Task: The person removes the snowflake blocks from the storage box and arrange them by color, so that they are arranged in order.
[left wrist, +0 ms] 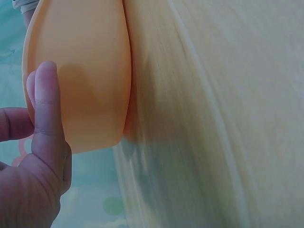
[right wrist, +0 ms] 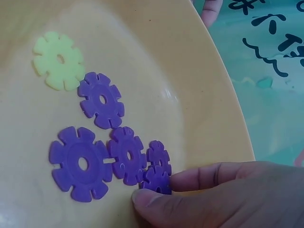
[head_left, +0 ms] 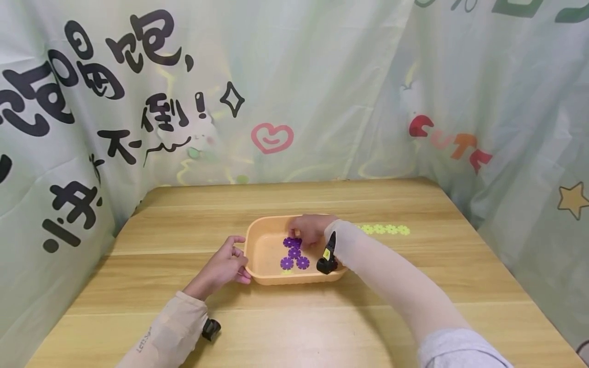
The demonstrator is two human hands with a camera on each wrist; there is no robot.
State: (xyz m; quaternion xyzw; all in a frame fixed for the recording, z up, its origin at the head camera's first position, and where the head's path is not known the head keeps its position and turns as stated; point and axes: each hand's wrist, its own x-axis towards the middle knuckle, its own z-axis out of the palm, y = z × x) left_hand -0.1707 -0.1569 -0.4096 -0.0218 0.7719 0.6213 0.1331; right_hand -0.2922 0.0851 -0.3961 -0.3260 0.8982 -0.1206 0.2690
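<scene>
A shallow orange plastic tray point(head_left: 264, 240) stands on the wooden table. My left hand point(head_left: 224, 263) holds its left end, fingers and thumb spread along the rim and outer wall. My right hand point(head_left: 314, 230) reaches inside, where thumb and forefinger pinch a purple snowflake disc point(right wrist: 157, 178) with a slotted edge. Several more purple snowflake discs point(right wrist: 81, 164) lie around it on the tray floor, some touching or joined edge to edge. Beside them lies one pale yellow snowflake disc point(right wrist: 59, 61). The right forearm hides the tray's right end in the head view.
A row of yellow snowflake discs point(head_left: 384, 229) lies on the table behind the right forearm, its left end hidden. Beyond the table point(head_left: 294, 332), a printed curtain point(head_left: 322, 102) hangs at the back and both sides.
</scene>
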